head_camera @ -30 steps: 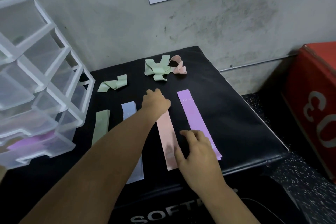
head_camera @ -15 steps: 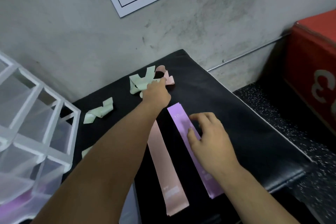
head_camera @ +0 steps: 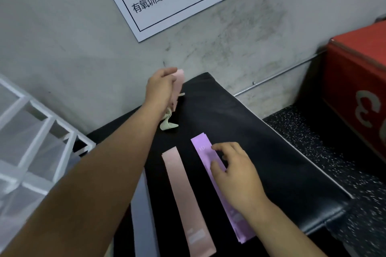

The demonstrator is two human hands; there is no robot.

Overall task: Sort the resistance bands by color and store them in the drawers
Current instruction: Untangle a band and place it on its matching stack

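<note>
My left hand (head_camera: 161,89) is up in the upper middle of the frame. Its fingers (head_camera: 167,73) are curled round a crumpled pale pink resistance band (head_camera: 180,80), whose lower end hangs toward the black padded table (head_camera: 250,123). Just below that hand, a crumpled pale green resistance band (head_camera: 168,125) lies on the table. My right hand (head_camera: 238,177) rests at lower centre on a flat purple resistance band (head_camera: 203,150), loosely bent and gripping nothing, with the tips touching the band. To its left, apart from it, lies a flat pink resistance band (head_camera: 183,194). Further left is a flat pale blue-grey resistance band (head_camera: 143,215), partly under my forearm. The translucent white plastic drawer unit (head_camera: 31,131) stands at the left edge, and I cannot tell what its drawers hold.
</note>
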